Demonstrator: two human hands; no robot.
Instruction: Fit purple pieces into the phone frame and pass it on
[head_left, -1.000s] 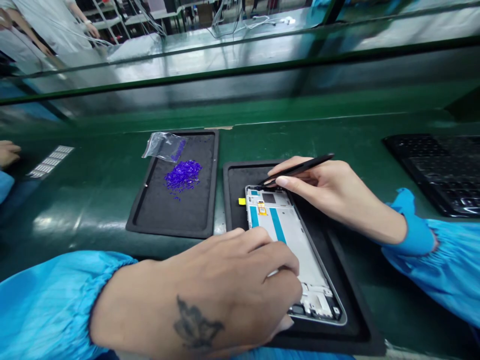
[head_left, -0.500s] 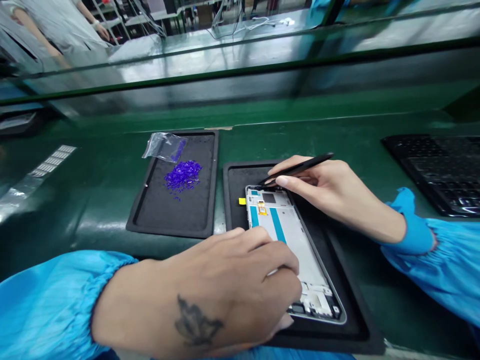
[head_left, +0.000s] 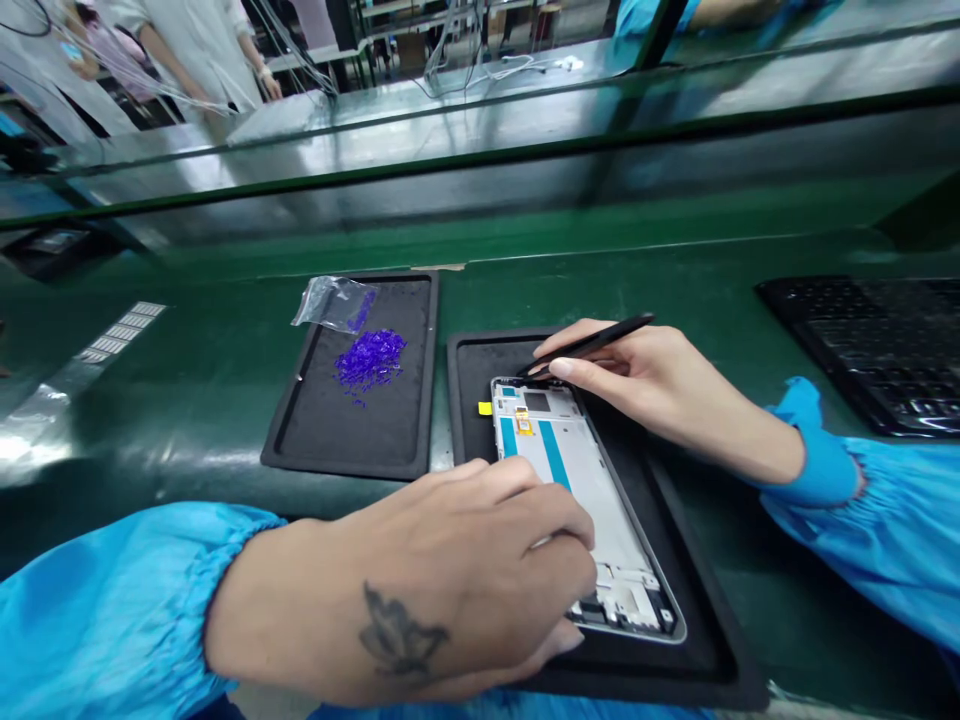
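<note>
A white phone frame (head_left: 581, 495) with teal strips lies in a black tray (head_left: 697, 640). My left hand (head_left: 457, 570) rests on the frame's near left side, fingers curled down and pressing it. My right hand (head_left: 637, 375) pinches black tweezers (head_left: 592, 342), whose tips touch the frame's far top edge. A small yellow tab (head_left: 485, 408) sticks out at the frame's left. Left of this tray stands a second black tray (head_left: 315, 445) with a heap of small purple parts (head_left: 370, 357) and a clear plastic bag (head_left: 334, 300).
A black keyboard-like tray (head_left: 877, 345) lies at the right. A strip of white labels (head_left: 120, 330) sits on the green bench at the left. A glass-fronted conveyor rail (head_left: 480, 150) runs behind. People in light coats (head_left: 202, 50) stand at the far left back.
Both hands stay in place on the frame. The view has shifted slightly; another person's hand at the far left edge has left the picture.
</note>
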